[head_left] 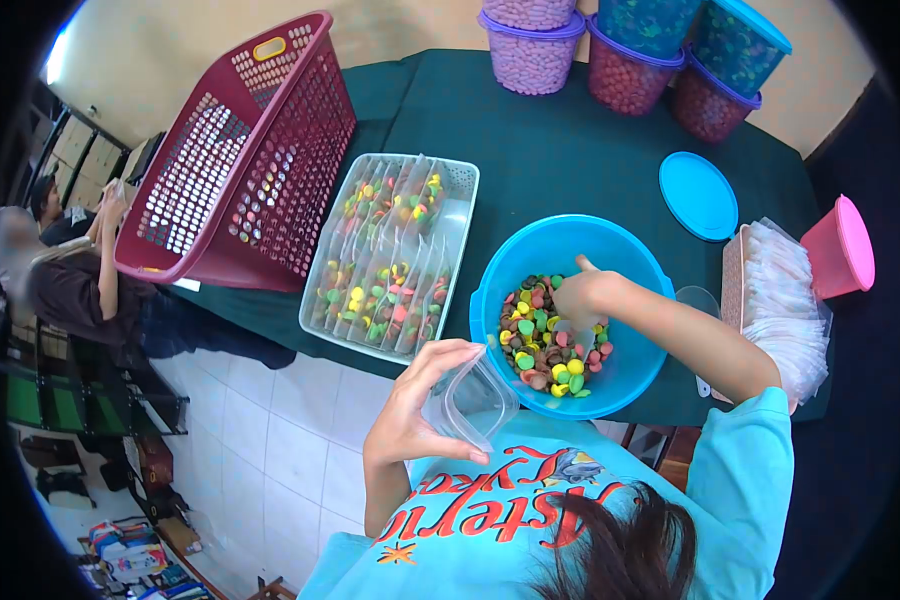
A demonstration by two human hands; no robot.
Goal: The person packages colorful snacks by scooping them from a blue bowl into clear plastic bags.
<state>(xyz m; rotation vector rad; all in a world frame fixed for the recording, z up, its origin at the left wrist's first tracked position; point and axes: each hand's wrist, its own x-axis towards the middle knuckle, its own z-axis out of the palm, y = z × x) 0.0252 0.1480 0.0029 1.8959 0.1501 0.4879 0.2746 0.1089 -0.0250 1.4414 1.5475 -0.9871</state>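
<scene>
My left hand (410, 405) holds a clear plastic pouch (477, 403) by its edges, its mouth spread apart between thumb and fingers. The pouch looks empty and is beside the rim of a blue tub (657, 345). Inside the tub lie small button-shaped candies (538, 325) in yellow, green, pink and brown. My right hand (582, 298) reaches into the tub, fingers curled down at the candies. Something translucent shows below these fingers, but I cannot make out what it is.
A pale tray (460, 190) holds rows of filled pouches, beside a tall maroon basket (280, 190). To the right are a blue lid (698, 196), a box of flat clear pouches (785, 310) and a pink container (838, 248). Several candy tubs (635, 75) stand behind. A person (90, 270) stands left.
</scene>
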